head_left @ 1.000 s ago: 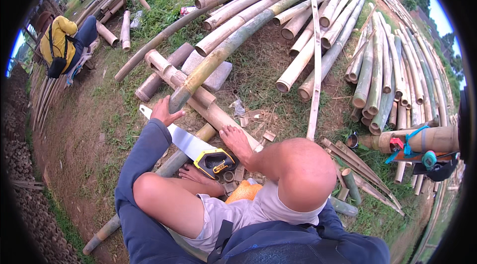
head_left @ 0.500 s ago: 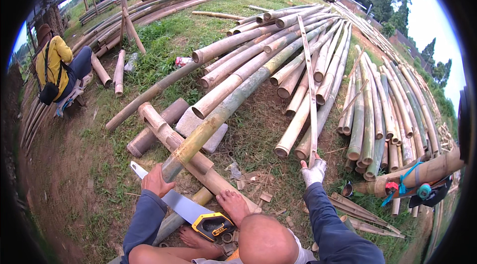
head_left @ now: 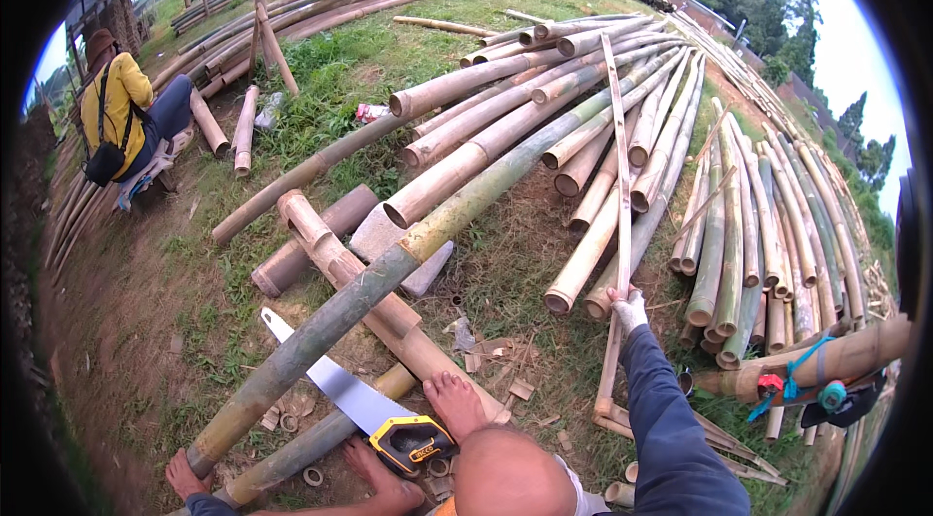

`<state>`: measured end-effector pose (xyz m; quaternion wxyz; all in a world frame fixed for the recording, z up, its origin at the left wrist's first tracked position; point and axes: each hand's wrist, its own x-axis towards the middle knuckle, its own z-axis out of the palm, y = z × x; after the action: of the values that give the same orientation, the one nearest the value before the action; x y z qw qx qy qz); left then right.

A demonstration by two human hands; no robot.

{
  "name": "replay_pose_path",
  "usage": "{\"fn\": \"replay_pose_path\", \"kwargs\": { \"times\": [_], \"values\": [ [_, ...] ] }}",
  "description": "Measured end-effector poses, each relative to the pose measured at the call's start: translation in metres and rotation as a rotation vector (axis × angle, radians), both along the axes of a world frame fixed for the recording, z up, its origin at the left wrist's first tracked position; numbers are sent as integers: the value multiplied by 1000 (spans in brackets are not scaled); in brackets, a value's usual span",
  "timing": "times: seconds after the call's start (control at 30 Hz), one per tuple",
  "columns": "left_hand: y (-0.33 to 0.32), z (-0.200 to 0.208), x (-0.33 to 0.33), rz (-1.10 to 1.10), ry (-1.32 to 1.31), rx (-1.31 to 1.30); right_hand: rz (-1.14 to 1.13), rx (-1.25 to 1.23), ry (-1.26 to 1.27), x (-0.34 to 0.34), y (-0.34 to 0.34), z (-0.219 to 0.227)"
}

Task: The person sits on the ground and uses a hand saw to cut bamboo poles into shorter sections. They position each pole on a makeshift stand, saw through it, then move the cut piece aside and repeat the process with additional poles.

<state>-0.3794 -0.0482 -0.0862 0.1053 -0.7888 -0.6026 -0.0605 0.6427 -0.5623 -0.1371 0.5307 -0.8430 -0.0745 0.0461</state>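
At the lower left, my left hand (head_left: 183,477) is wrapped round the near end of a long greenish bamboo pole (head_left: 364,288). This pole rests across a notched bamboo support (head_left: 340,268) on the ground and runs back over the stack. My right hand (head_left: 630,308), in a whitish glove, is closed on a long thin split-bamboo strip (head_left: 623,166), which leans over the pole ends and reaches down past my hand. A hand saw (head_left: 355,397) with a yellow and black handle lies by my bare foot, partly hidden under the pole.
Stacked bamboo poles (head_left: 607,190) fan out ahead, with a second bundle (head_left: 758,224) to the right. A horizontal bamboo rail (head_left: 826,349) with blue ties stands at right. A concrete block (head_left: 384,236) lies by the support. A person in yellow (head_left: 124,113) sits far left.
The bamboo pole has come nearer and to the lower left, with my left hand now at its end. My right hand has moved slightly up the strip, whose lower end now extends below it.
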Motion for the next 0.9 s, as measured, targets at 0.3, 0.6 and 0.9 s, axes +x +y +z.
{"fn": "replay_pose_path", "kwargs": {
  "times": [0.3, 0.6, 0.9],
  "values": [
    [-1, 66, 31, -44, -43, -361, -63, 128, 132, -45, 10, 46],
    [10, 77, 378, -748, -372, -224, -77, 110, 188, -165, -74, 113],
    [1, 50, 520, -526, -146, -422, 32, 469, 174, -236, -118, 215]
  ]
}}
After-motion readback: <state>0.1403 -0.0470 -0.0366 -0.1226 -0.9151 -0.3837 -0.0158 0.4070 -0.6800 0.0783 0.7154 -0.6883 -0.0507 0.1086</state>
